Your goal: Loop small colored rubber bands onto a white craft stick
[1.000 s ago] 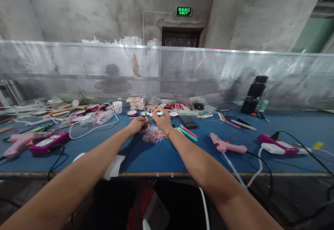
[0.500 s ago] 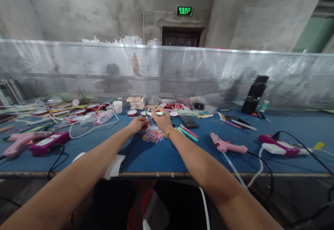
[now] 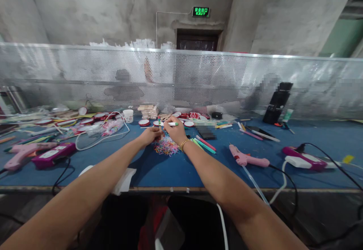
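Observation:
My left hand [image 3: 149, 135] is closed on a thin upright stick [image 3: 159, 123] with red and green marks near its top. In my right hand [image 3: 176, 132] lies a white marker [image 3: 171, 124] with a green end, held like a pen. Its other end points left at the stick; whether it touches is too small to tell. Below both hands is a loose heap of small colourful bands [image 3: 167, 146] on the blue tabletop [image 3: 172, 170]. Several coloured markers [image 3: 205, 144] lie just right of my right wrist.
Pink glue guns lie on the right [image 3: 249, 159] and left [image 3: 25, 153], with cables and purple power strips [image 3: 53, 155]. Along the back stand a paper cup [image 3: 128, 116], stacked wooden pieces [image 3: 148, 112] and small red-rimmed drums [image 3: 144, 123]. A perforated metal screen [image 3: 195, 79] closes off the back.
My right hand and the marker have shifted very slightly left, toward the stick. My left hand keeps its hold and place.

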A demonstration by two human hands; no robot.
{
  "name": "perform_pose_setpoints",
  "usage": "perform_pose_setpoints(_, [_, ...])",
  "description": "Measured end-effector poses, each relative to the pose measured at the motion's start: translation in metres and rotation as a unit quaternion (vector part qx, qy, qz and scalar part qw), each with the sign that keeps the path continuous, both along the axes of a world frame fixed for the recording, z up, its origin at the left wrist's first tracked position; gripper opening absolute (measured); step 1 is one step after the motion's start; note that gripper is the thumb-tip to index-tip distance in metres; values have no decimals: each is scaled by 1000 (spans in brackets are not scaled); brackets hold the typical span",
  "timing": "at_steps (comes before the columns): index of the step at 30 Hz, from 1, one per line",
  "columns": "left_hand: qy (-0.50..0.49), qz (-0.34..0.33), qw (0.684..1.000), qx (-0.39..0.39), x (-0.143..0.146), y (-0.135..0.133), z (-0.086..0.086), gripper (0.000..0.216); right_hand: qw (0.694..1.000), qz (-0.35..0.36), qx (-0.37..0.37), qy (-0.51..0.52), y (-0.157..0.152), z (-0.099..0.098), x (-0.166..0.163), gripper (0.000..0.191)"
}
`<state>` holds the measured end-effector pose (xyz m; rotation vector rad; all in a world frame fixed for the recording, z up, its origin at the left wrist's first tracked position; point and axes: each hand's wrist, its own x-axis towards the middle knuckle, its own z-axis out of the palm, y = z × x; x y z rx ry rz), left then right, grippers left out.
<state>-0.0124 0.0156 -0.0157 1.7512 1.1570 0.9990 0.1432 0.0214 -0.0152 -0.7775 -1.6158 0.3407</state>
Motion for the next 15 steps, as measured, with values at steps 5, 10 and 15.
perform_pose_setpoints(5, [4,3,1000,4,-2,3,-2,36,1000,-27,2,15,-1,2,1,14])
perform_pose_setpoints(10, [-4,-8,1000,2,-2,3,-2,37,1000,-16,5,5,-2,2,1,15])
perform_pose_setpoints(15, [3,9,1000,-5,-1,2,0,35,999,-34,2,17,-2,2,2,13])
